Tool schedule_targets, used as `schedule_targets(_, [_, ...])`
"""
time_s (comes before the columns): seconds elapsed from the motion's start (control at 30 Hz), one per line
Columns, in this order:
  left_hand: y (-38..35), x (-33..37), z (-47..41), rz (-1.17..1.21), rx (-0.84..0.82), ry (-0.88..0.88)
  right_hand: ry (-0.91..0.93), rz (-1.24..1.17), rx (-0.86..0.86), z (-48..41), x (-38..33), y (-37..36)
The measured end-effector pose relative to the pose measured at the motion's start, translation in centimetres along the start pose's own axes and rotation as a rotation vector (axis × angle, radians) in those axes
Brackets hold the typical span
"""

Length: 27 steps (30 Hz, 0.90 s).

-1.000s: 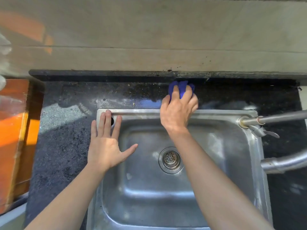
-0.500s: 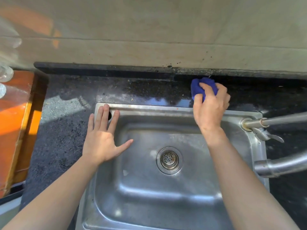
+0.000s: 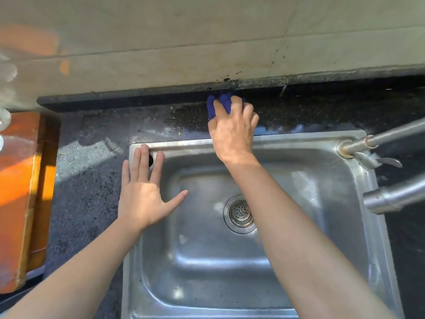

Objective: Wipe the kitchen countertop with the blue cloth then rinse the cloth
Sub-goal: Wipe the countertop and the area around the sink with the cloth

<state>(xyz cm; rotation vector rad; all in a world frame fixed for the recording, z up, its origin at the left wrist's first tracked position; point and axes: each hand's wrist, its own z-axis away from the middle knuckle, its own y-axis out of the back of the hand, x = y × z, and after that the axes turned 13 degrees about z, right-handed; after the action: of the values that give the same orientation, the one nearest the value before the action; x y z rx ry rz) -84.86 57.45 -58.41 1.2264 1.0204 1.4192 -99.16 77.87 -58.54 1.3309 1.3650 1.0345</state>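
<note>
Your right hand (image 3: 232,132) slid left behind the sink (image 3: 299,141), gripping the blue cloth (image 3: 226,99).
Your left hand (image 3: 142,199) lay flat, fingers released, on its left rim; faucet (image 3: 391,134) stood right.

Both forearms are bare. The left hand (image 3: 142,199), at the left rim of the sink (image 3: 310,139), and the right hand (image 3: 232,132), at its back rim, are bare too.

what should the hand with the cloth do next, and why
Probably slide the blue cloth leftward along the countertop strip behind the sink. The right hand grips it bunched against the raised back edge, and pale specks lie on the dark stone just left of it. The left hand rests flat on the sink's rear left corner, clear of that path.
</note>
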Motion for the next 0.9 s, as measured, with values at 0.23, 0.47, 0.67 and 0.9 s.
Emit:
schedule_targets(0.23, [0.2,0.5,-0.1,0.027,0.002,-0.030,-0.120,0.020,-0.077,1.1,5.0,1.1])
schedule_targets(0.47, [0.1,0.0,-0.1,0.122,-0.009,-0.047,0.068,0.013,-0.148,0.9,-3.6,-0.2])
schedule_targets(0.67, [1.8,-1.5,0.4,0.274,0.020,-0.078,0.302,0.147,-0.271,-0.3,-0.2,2.7])
schedule_targets(0.9, [3.6,-9.6,1.1,0.111,0.057,0.065,-0.085,0.125,-0.201,1.4,2.4,2.4])
